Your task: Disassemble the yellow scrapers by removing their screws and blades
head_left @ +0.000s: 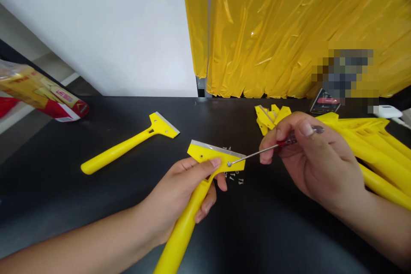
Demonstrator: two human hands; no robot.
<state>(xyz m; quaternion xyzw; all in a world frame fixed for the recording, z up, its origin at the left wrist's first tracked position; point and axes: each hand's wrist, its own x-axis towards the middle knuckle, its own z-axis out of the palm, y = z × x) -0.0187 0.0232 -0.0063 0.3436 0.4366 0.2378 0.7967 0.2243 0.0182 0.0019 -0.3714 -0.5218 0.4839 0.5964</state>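
My left hand [192, 182] is closed around the neck of a yellow scraper [189, 218], thumb pressed on its wide head. A metal blade [218, 149] runs along the head's far edge. In my right hand [316, 156] is a screwdriver [257, 153] with a dark reddish clear handle. Its tip touches a screw [229, 164] at the right side of the scraper head; the hole on the left side shows no screw. Several small loose screws [240, 181] lie on the black table just behind and below the head, partly hidden by it.
Another yellow scraper [128, 145] with a blade lies at left. Small yellow head plates [269, 116] are piled at the back right, beside a heap of yellow scraper handles [372, 145]. A red-and-yellow package [48, 92] stands far left. Yellow plastic sheeting [272, 30] hangs behind.
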